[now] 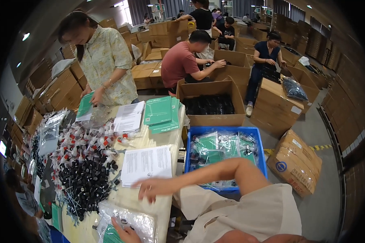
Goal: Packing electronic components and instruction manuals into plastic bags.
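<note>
At the lower edge my left hand [127,233] is closed around the edge of a green booklet [110,235], partly cut off by the frame. Under and beside it lie clear plastic bags [138,222] on the cream tabletop. My right hand [153,189], slightly smeared by motion, hovers at the lower edge of a stack of printed white sheets [148,164]. Its fingers hang down apart, and nothing shows in them. To the left of the sheets spreads a heap of black caps [87,182] with long screws, next to white-and-red small parts [83,141].
Green booklets [160,111] and more white sheets [128,117] lie at the table's far end. A blue bin [263,156] with filled bags stands right of the table. Across the table a person holds a green booklet. Others work among cardboard boxes [215,119].
</note>
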Tool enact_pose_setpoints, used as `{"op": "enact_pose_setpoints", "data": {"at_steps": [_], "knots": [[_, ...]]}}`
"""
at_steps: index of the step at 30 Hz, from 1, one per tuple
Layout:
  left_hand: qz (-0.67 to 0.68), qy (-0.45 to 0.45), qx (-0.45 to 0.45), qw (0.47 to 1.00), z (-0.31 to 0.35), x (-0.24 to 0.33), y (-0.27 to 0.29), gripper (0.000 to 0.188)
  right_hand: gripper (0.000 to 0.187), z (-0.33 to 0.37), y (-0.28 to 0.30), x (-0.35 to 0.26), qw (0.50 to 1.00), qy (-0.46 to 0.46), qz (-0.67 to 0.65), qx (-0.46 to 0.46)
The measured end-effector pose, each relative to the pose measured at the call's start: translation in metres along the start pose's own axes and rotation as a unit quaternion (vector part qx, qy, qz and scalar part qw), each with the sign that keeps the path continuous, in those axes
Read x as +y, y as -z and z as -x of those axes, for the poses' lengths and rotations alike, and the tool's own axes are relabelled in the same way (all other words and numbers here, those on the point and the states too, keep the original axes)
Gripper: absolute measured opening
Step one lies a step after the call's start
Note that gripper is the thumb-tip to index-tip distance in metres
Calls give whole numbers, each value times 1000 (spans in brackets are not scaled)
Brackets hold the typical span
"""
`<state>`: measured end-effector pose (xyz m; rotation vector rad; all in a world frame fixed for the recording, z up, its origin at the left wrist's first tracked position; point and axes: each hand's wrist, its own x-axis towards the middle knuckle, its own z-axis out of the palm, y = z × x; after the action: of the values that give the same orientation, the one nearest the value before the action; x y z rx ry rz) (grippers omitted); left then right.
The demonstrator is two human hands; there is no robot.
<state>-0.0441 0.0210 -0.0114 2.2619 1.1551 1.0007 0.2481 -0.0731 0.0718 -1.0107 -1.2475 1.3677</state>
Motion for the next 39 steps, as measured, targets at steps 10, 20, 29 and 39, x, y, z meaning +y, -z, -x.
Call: {"op": "enact_pose_setpoints", "data": {"at_steps": [10,20,29,39], "knots": [[142,140,-46,979,-1,2,-3,61,76,191,182,-180,799,267,162,513],[87,90,-5,992,-4,1,-6,51,29,160,161,-97,952,17,215,218],[64,106,22,992,-1,23,5,53,32,63,81,-12,881,-94,464,-12],[162,125,34,978,-3,23,4,54,60,-61,83,10,688,-165,704,64]]}}
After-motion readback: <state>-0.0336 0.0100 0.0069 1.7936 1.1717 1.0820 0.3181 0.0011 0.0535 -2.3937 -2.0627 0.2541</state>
